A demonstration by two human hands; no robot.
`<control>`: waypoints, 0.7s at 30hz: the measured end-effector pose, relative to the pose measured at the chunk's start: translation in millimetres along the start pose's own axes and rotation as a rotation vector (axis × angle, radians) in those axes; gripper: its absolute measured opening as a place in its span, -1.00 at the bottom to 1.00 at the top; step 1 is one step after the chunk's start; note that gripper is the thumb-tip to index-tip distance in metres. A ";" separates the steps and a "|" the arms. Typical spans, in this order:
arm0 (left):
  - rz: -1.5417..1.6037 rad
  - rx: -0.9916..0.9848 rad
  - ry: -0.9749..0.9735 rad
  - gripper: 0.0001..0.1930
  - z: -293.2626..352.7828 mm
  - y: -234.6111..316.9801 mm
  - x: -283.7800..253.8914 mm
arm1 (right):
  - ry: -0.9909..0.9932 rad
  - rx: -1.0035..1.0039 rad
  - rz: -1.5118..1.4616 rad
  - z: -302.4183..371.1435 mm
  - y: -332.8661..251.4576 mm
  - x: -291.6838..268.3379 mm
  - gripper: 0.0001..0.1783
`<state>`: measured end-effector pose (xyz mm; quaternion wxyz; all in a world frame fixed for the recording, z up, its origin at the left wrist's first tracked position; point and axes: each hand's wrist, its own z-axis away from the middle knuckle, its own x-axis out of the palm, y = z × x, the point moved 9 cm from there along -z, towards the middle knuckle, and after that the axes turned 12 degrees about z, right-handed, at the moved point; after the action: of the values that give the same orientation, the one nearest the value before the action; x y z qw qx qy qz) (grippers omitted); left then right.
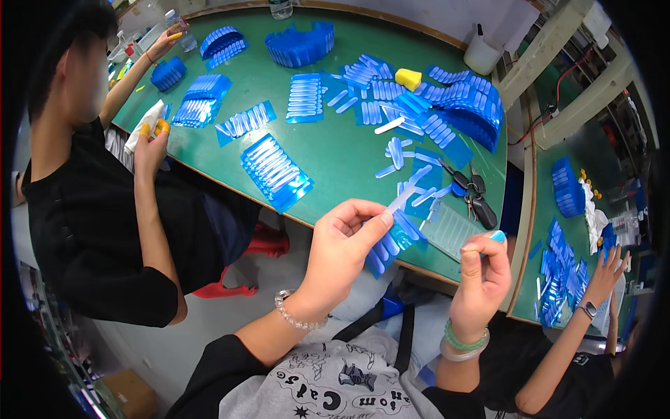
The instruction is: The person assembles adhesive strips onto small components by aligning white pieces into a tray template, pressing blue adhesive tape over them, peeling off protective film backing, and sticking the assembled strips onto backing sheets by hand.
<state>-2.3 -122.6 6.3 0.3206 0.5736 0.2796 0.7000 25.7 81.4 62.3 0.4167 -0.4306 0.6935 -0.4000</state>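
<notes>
Green counter [342, 167] fills most of the view, loaded with blue sheets of pale strips. Person in a black shirt [132, 230] works at its left side, a white cloth [145, 128] in one hand. Fanned blue stack [483, 115] sits toward the far right; white container [481, 54] stands behind it. Clear ridged tray [453, 229] lies flat at the near edge, close to the right hand [483, 279]. That hand is curled, thumb bent near the fingers (can't tell if it grips anything). Left hand [340, 244] is closed in a pinch, thumb against fingers, on one translucent strip [403, 199], held tilted in front of the near edge. Blue sheet [398, 239] with strips is just beyond that hand; contact unclear. Black key fob [481, 212] lies beside the tray, yellow sponge [408, 79] farther back among the sheets. Smallest: blue piece [498, 237] at a right fingertip.
</notes>
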 end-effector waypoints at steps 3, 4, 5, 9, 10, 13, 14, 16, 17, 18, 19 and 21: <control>0.065 -0.054 0.032 -0.83 -2.4 -4.1 -4.7 | -0.039 0.073 -0.112 5.0 8.1 -10.4 -0.89; 0.076 -0.060 0.031 -0.83 -3.1 -3.8 -2.5 | -0.108 0.112 -0.120 9.8 9.4 -11.8 -0.92; 0.090 -0.065 0.028 -0.82 -3.6 -3.3 -0.6 | -0.104 0.112 -0.117 16.0 18.6 -25.0 -0.92; 0.060 0.017 0.020 -0.85 -6.2 -3.6 3.5 | -0.613 -0.150 0.375 38.9 6.0 2.6 -0.91; 0.008 0.060 0.014 -0.83 -5.5 -1.8 2.5 | -0.545 -0.054 0.402 38.1 3.5 4.0 -0.90; -0.048 0.135 -0.003 -0.80 -4.5 -0.3 4.7 | -0.427 0.115 0.274 37.4 20.8 -10.9 -0.87; -0.053 0.176 -0.008 -0.80 -3.9 3.1 6.1 | -0.487 0.135 0.084 36.9 23.5 -10.1 -0.89; -0.118 0.188 -0.008 -0.82 -1.1 3.6 8.1 | -0.591 0.115 -0.218 34.8 25.3 -6.1 -0.90; -0.182 0.205 -0.003 -0.85 0.8 4.6 8.9 | -0.585 0.117 -0.218 36.0 22.5 -3.8 -0.90; -0.185 0.202 -0.009 -0.85 1.2 1.9 8.1 | -0.490 0.241 -0.301 34.3 26.2 -2.6 -0.87; -0.361 0.412 -0.033 -0.85 6.0 14.9 11.9 | -0.396 0.362 -0.382 28.4 29.6 -0.8 -0.83; -0.541 0.621 -0.061 -0.84 14.2 26.7 19.1 | -0.466 0.310 -0.398 19.3 25.2 7.5 -0.75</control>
<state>5.7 -124.6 41.1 0.3129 0.5692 0.6086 0.4557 34.8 78.4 31.1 0.5384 -0.5688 0.4131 -0.4648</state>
